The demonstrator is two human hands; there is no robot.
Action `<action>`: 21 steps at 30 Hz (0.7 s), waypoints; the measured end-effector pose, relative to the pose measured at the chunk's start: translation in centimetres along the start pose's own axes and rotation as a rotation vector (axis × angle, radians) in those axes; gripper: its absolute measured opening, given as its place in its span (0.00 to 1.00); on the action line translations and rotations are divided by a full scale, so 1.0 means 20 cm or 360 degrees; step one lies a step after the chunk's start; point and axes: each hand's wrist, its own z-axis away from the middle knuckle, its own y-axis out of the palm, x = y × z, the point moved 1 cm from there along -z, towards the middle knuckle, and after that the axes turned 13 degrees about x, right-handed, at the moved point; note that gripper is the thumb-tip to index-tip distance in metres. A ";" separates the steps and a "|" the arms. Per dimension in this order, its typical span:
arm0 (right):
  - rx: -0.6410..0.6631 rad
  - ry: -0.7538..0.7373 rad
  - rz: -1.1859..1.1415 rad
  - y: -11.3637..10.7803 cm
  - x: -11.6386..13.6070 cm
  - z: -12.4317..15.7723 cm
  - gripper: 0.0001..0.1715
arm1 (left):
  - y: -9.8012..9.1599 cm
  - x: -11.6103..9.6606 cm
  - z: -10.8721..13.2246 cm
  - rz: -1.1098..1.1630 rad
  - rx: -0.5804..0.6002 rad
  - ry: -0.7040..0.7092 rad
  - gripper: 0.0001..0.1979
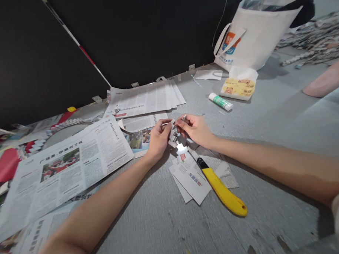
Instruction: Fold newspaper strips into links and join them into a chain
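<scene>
Between my two hands is a short zigzag chain of folded newspaper strips (173,137). My left hand (158,138) pinches the chain from its left side. Fingers of my right hand (196,129) are closed on a small folded paper strip (184,118) at the chain's upper right. Just below lie cut newspaper pieces (193,181), fanned over one another on the grey floor. A yellow-handled knife (223,191) rests partly across them, its blade pointing up toward my hands.
Newspaper sheets (95,159) spread on the left, with a stack (143,100) by the black wall. A long folded-paper chain (72,123) lies behind. To the right are a glue stick (221,102), a tissue pack (238,85), a white bag (255,35) and a person's bare limb (327,77).
</scene>
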 end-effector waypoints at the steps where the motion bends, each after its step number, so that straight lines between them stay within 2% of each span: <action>1: 0.0011 0.0005 -0.0004 0.00 0.00 0.00 0.28 | 0.00 0.00 0.00 -0.0026 0.0011 0.0023 0.12; 5: -0.0012 -0.0006 0.0016 0.00 0.01 0.00 0.29 | -0.01 0.00 0.00 -0.0060 0.0056 0.0103 0.14; 14: -0.0035 0.0010 0.0014 0.00 0.02 0.00 0.29 | 0.00 0.01 0.00 0.0098 0.0001 0.0023 0.13; 21: -0.0043 -0.0023 -0.0040 -0.01 0.01 0.00 0.31 | 0.00 -0.01 0.00 0.0156 0.0028 -0.0044 0.14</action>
